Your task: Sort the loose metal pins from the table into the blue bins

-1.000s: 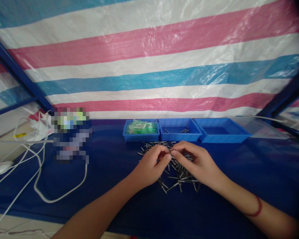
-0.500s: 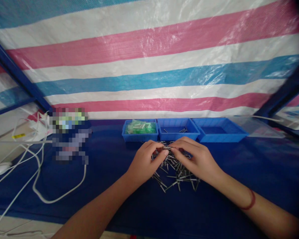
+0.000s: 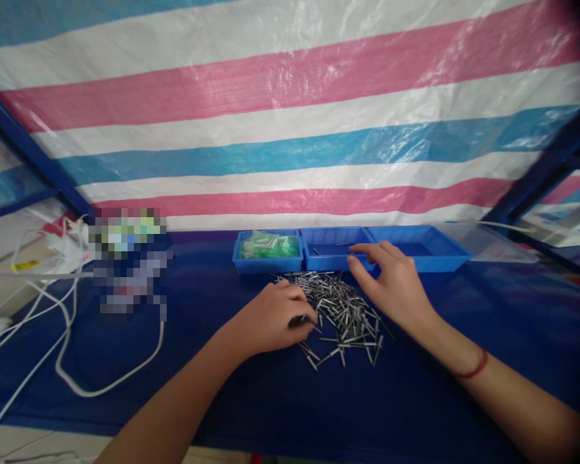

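A loose pile of silvery blind rivets (image 3: 343,309) lies on the blue table. At the pile's left edge, my left hand (image 3: 278,316) is closed, its fingers curled round a dark bunch of what look like rivets. My right hand (image 3: 394,280) is over the front edge of the middle blue bin (image 3: 336,263), thumb and fingers apart and nothing seen between them. A few rivets are in that bin, one near its back wall. Part of the bin's right side is hidden by my right fingers.
On the left stands a blue bin (image 3: 268,265) with green plastic packets. Another blue bin (image 3: 420,261) adjoins on the right, beside a clear plastic sheet (image 3: 488,245). White cables (image 3: 72,380) run over the table's left side. Striped sheeting (image 3: 290,154) hangs behind.
My hands have parted from above the pile. The right one moved up and right to the middle bin and opened; the left drew slightly down, still closed. A rivet now shows near the bin's back.
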A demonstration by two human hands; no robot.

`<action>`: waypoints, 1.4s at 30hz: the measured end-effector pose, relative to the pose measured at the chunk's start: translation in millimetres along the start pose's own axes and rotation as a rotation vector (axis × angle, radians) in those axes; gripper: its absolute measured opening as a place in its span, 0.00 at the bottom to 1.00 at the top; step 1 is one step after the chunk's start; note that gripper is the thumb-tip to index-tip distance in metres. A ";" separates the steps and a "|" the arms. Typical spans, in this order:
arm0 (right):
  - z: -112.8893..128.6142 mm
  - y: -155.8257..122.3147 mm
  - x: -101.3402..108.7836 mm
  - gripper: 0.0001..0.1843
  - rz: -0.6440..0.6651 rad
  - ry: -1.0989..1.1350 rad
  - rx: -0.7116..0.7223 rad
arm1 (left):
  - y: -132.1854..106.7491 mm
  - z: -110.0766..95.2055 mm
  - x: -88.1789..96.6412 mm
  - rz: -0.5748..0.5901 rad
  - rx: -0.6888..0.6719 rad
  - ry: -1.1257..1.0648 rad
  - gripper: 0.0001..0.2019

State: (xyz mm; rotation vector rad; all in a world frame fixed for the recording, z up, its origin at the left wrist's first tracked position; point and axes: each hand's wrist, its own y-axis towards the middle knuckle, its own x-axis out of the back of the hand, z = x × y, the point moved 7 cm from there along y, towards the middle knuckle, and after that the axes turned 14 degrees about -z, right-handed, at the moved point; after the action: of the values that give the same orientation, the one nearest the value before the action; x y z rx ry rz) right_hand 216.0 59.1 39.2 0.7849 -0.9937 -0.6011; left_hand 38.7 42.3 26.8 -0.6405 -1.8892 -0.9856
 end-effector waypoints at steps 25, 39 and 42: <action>51.2 -21.4 0.9 0.04 0.236 0.605 -0.058 | 5.2 7.6 0.8 -0.344 0.354 -0.331 0.08; 52.4 -21.2 -3.0 0.06 0.259 0.571 0.007 | 3.3 11.0 11.4 -0.486 0.376 -0.282 0.05; 41.7 -14.2 -3.1 0.08 0.184 0.488 0.022 | 3.7 11.6 11.6 -0.473 0.383 -0.272 0.05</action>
State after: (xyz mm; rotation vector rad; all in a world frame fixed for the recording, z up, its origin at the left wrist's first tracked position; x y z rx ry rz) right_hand 175.9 40.7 39.6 0.7990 -0.6132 -0.2208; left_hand 30.6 54.5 35.1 -0.1003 -2.4570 -0.8090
